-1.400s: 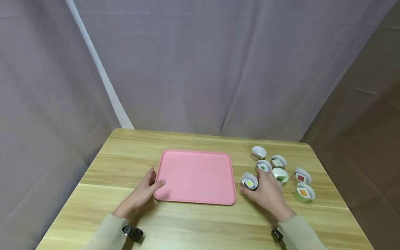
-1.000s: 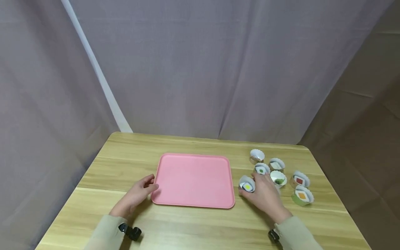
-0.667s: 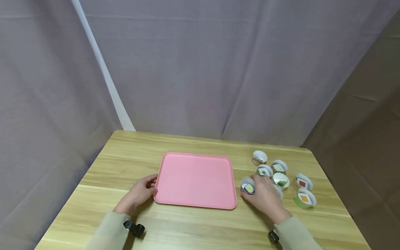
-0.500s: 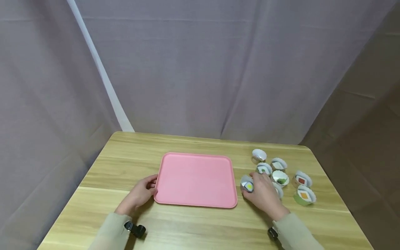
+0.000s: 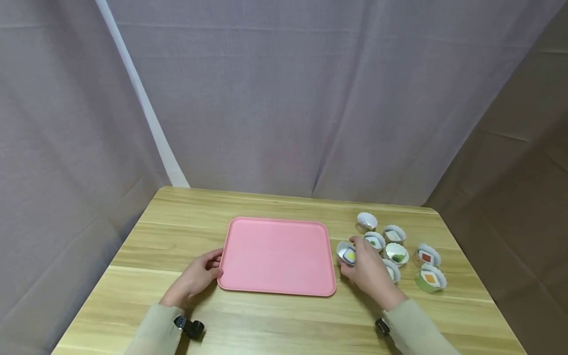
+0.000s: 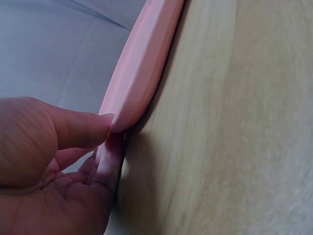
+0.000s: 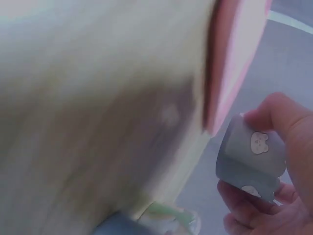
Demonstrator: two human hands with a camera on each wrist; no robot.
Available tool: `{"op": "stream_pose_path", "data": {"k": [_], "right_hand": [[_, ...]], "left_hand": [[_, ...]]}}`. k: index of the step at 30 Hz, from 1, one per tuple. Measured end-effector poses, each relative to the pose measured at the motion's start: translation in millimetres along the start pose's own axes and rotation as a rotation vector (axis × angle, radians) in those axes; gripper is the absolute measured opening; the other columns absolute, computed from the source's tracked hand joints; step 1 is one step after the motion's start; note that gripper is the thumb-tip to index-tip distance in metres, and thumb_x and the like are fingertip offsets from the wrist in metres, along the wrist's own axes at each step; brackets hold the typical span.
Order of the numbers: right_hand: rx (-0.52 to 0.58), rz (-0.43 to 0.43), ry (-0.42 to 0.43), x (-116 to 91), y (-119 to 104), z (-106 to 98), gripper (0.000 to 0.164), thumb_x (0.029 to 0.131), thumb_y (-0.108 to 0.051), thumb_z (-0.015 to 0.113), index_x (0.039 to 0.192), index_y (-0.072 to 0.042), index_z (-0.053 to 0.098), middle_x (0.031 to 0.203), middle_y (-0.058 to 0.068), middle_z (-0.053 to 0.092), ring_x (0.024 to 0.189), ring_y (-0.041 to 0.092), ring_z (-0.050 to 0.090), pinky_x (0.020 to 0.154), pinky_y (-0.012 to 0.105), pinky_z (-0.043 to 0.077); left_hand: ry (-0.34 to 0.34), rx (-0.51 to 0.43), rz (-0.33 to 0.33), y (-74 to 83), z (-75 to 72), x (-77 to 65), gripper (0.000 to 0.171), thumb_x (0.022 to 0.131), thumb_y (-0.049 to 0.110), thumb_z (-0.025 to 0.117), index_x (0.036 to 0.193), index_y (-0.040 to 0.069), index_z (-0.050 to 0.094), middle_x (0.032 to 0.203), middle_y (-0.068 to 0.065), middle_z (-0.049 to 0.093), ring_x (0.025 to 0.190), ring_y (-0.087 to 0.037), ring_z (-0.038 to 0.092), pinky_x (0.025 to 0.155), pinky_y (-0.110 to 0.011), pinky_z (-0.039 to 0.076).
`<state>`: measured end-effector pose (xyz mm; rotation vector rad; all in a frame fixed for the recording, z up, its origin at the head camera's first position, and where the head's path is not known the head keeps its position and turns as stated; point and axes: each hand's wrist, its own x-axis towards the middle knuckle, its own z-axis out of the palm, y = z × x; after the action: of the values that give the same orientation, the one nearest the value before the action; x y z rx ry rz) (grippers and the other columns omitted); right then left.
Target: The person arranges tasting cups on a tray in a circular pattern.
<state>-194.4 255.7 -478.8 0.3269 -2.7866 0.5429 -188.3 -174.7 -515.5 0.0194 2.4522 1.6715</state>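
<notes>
My left hand [image 5: 196, 277] pinches the near-left rim of the flat pink tray [image 5: 277, 256]. In the left wrist view its thumb [image 6: 83, 128] lies at the corner of the tray rim [image 6: 139, 73], with fingers beneath. To the tray's right, my right hand [image 5: 372, 272] holds a scalloped paper baking cup [image 5: 342, 249] between thumb and fingers. Inside this cup is a white piece with a yellow centre. The right wrist view shows the cup's blue-grey side [image 7: 239, 149] with bear faces, held up off the wooden table.
Several similar cups stand right of the tray: an orange-centred one [image 5: 430, 279], a red-centred one [image 5: 427, 257], a green-filled one [image 5: 396, 254] and a white one [image 5: 367, 220] at the back. A cup [image 5: 391, 270] sits partly behind my right hand. Grey curtains [image 5: 266, 98] border the table.
My right hand has lifted the yellow-centred cup and moved it slightly up and left towards the tray. My left thumb has drawn back from over the tray to its rim.
</notes>
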Motion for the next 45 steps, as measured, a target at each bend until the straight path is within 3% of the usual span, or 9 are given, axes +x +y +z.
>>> {"op": "stream_pose_path", "data": {"k": [7,16,30,34,38,40,45], "right_hand": [[0.148,0.083,-0.076,13.2,-16.8,2.5,0.072,0.074,-0.02,0.079,0.129,0.008,0.043,0.12,0.026,0.052,0.109,0.038,0.054,0.093,0.052,0.046],[0.275,0.139,-0.16,24.0,-47.2,27.5,0.078,0.072,-0.022,0.081,0.135,-0.001,0.04,0.121,0.017,0.053,0.101,0.028,0.058,0.087,0.042,0.052],[0.29,0.078,-0.165,37.4,-58.3,54.9,0.076,0.068,-0.014,0.083,0.131,-0.001,0.042,0.112,0.014,0.054,0.096,0.027,0.057,0.087,0.043,0.05],[0.297,0.076,-0.162,33.6,-58.9,58.8,0.075,0.069,-0.014,0.083,0.131,0.001,0.042,0.112,0.015,0.054,0.097,0.026,0.056,0.088,0.042,0.049],[0.305,0.099,-0.156,32.1,-58.6,61.6,0.074,0.071,-0.017,0.083,0.131,0.001,0.042,0.113,0.015,0.053,0.098,0.026,0.056,0.089,0.043,0.049],[0.317,0.112,-0.152,32.5,-57.3,63.0,0.074,0.072,-0.019,0.083,0.131,0.001,0.043,0.113,0.015,0.053,0.098,0.026,0.056,0.09,0.043,0.049],[0.372,0.153,-0.166,33.5,-51.3,67.3,0.07,0.073,-0.02,0.085,0.125,0.0,0.044,0.107,0.012,0.055,0.096,0.023,0.057,0.087,0.041,0.049]], "left_hand": [[-0.014,0.001,0.003,-1.1,4.0,2.1,0.054,0.088,-0.006,0.06,0.14,0.0,0.047,0.115,-0.01,0.06,0.101,-0.022,0.057,0.08,-0.029,0.051],[-0.014,0.0,-0.006,-2.4,-1.2,0.4,0.054,0.089,-0.005,0.06,0.141,0.001,0.047,0.113,-0.009,0.061,0.1,-0.021,0.057,0.081,-0.028,0.05],[-0.022,-0.049,0.022,-3.8,-4.6,3.6,0.054,0.084,-0.01,0.062,0.137,-0.004,0.049,0.106,-0.01,0.06,0.093,-0.021,0.057,0.074,-0.027,0.05],[-0.036,-0.029,0.002,0.2,-8.5,11.6,0.042,0.087,-0.006,0.062,0.129,-0.003,0.057,0.101,-0.01,0.063,0.088,-0.02,0.059,0.072,-0.03,0.052],[0.007,-0.01,0.014,6.5,-11.4,25.1,0.03,0.09,-0.002,0.06,0.12,-0.005,0.063,0.1,-0.014,0.066,0.085,-0.019,0.06,0.072,-0.031,0.053],[0.031,-0.016,0.016,9.9,-11.6,32.5,0.029,0.09,-0.002,0.06,0.119,-0.007,0.063,0.101,-0.016,0.066,0.086,-0.019,0.06,0.072,-0.032,0.053],[0.038,-0.064,-0.051,11.9,-7.7,45.7,0.037,0.088,-0.003,0.06,0.124,-0.007,0.059,0.108,-0.017,0.064,0.089,-0.021,0.06,0.074,-0.032,0.053]]}}
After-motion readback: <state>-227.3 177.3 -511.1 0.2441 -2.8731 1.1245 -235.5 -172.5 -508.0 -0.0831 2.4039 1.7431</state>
